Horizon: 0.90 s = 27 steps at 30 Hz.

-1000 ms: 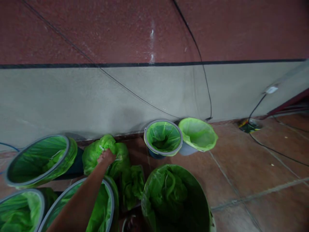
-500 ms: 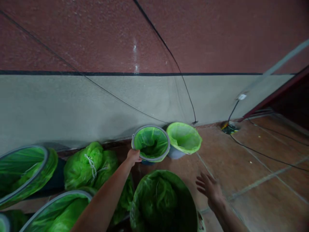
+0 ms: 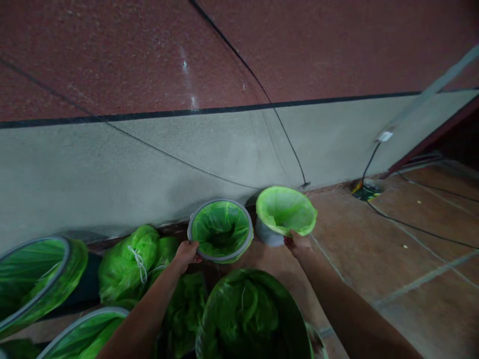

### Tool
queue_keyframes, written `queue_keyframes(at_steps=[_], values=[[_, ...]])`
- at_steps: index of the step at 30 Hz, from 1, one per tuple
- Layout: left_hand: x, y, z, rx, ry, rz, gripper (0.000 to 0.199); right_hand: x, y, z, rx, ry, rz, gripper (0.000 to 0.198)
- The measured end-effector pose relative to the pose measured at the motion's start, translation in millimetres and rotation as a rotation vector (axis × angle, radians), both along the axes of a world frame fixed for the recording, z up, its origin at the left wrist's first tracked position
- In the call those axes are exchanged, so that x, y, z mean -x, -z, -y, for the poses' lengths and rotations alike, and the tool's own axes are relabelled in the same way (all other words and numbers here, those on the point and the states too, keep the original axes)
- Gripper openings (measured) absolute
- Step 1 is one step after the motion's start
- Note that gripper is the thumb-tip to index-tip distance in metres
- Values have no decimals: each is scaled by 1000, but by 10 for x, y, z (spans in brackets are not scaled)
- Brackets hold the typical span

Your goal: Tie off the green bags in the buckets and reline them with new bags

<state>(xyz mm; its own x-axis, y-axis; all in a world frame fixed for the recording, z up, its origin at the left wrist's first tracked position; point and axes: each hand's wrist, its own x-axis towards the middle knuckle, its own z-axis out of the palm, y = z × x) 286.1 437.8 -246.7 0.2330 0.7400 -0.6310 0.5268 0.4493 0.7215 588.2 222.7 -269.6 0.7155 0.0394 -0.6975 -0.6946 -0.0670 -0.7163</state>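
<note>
My left hand [image 3: 188,253] is closed on the rim of a trash can [image 3: 245,212] that has a grey ring and a green bag lining it. Right of it, against the wall, stands a lighter grey trash can [image 3: 267,236] with a pale green bag [image 3: 290,204] folded over its edge. My right hand [image 3: 297,243] grips the front rim of that can, its fingertips partly hidden under the bag's fold. Just in front of both, a larger bin [image 3: 294,309] holds a crumpled green bag.
Left are tied green bags [image 3: 129,264] and more lined bins [image 3: 65,279]. The wall [image 3: 112,179] carries black cables. A floor hole [image 3: 366,190] with a cable lies at right on brown tiles [image 3: 404,269].
My right hand has moved up and left from open air to the rim of the lighter can. My left hand has drawn the grey-ringed can left, away from the other can.
</note>
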Motion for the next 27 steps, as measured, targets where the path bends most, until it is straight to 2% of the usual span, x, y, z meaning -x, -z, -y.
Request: queue_keyframes(at_steps=[10,18,20,23,25,27], values=[[-11,-4,-1,3,-1,-53,9,550,26,41,-108,60,-34,15],[10,29,41,23,-40,-36,12,680,109,69,-173,71,-54,17],[38,-20,51,50,-39,-14,17,708,90,118,-200,31,-56,24],[137,-163,73,118,-7,-31,37,785,23,301,-202,-24,-58,38],[241,-293,125,137,46,-118,50,885,-40,517,-144,-88,-11,49],[354,-432,244,109,164,-212,57,1041,-105,795,-56,-187,70,59]])
